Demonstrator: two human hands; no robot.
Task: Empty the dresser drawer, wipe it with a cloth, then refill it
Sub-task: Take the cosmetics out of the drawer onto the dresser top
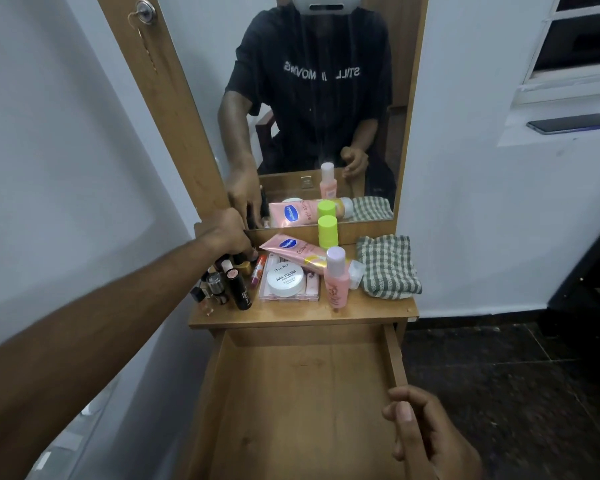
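Note:
The wooden drawer (302,393) stands pulled out with nothing inside it. Above it, the dresser top (291,311) carries the cosmetics: a cluster of lipsticks and small bottles (222,282), a white nail polish jar (286,277) on a flat pink case, a pink tube (291,249), a green-capped bottle (327,232) and a pink bottle (336,282). A folded green-checked cloth (387,266) lies at the right. My left hand (226,233) reaches to the back left of the cluster and grips a dark slim tube. My right hand (426,434) hovers by the drawer's right front corner, fingers loosely curled, holding nothing.
A tall mirror (326,98) in a wooden frame rises behind the dresser top and reflects the person and the items. A white wall runs close along the left. A phone (572,123) lies on the window sill at the right. Dark floor lies to the right of the drawer.

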